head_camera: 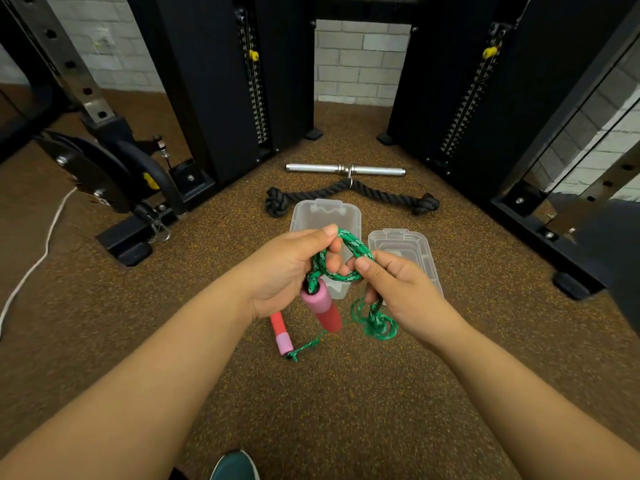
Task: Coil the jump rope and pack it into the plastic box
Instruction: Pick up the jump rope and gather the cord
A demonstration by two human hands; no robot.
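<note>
Jump rope (349,258), a green braided cord flecked with white, is held at the centre of the frame above the plastic box (325,216). A small loop of it is stretched between the two hands, its long axis running roughly left to right. The left hand (291,271) is curled round the cord just above the pink and red foam handle (322,306), which hangs down from it. The right hand (401,292) pinches the loop's other end, and loose cord hangs tangled below it. A second handle (281,332) lies on the speckled floor (346,410), lower centre, with cord trailing from it. The open box sits just beyond the hands, nearer the left one; its clear lid (405,251) lies to its right. Further up, a black tricep rope (349,195) and a metal bar (346,169) are seen.
</note>
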